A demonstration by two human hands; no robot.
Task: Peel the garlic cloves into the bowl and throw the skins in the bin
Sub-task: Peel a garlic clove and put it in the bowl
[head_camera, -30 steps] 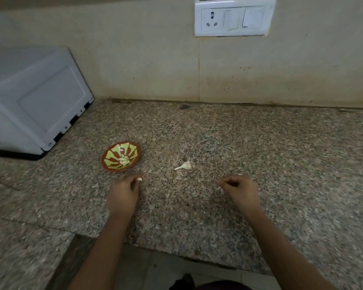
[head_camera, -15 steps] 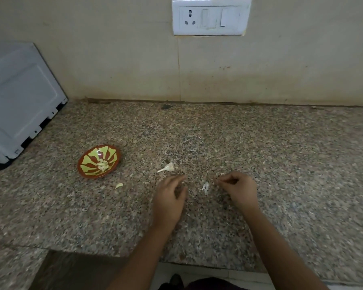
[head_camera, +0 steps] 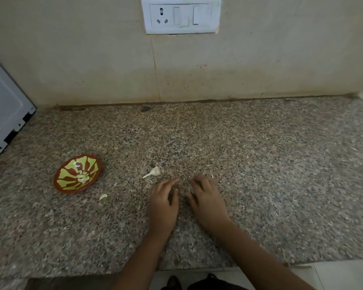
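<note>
Fingers (head_camera: 168,184) of the left hand (head_camera: 162,203) lie loosely spread and only slightly bent, tips down on the counter (head_camera: 260,174), gripping nothing that shows. Just beside them, across a narrow gap, the fingers (head_camera: 199,182) of the right hand (head_camera: 206,198) are bent over more, knuckles up and tips pressed to the stone; the view is blurred here, so I cannot tell whether they pinch a scrap of skin underneath or merely rest. Both thumbs point inward toward that gap. Just past the left fingertips, a little to their outer side, a pale skin (head_camera: 154,172) with a thin stem lies loose, touching neither hand. Farther out on the left hand's outer side, level with its knuckles, one clove (head_camera: 103,197) sits alone on the stone, just beside the bowl (head_camera: 68,174) but not in it. That bowl, red with yellow-green rays, is well apart from the fingers and holds a small heap of peeled cloves (head_camera: 82,177) at its centre. Beyond it, at the frame's edge, stands a white appliance (head_camera: 4,114). Straight ahead of the fingers, far up the wall (head_camera: 92,59), is a white socket (head_camera: 180,14).
</note>
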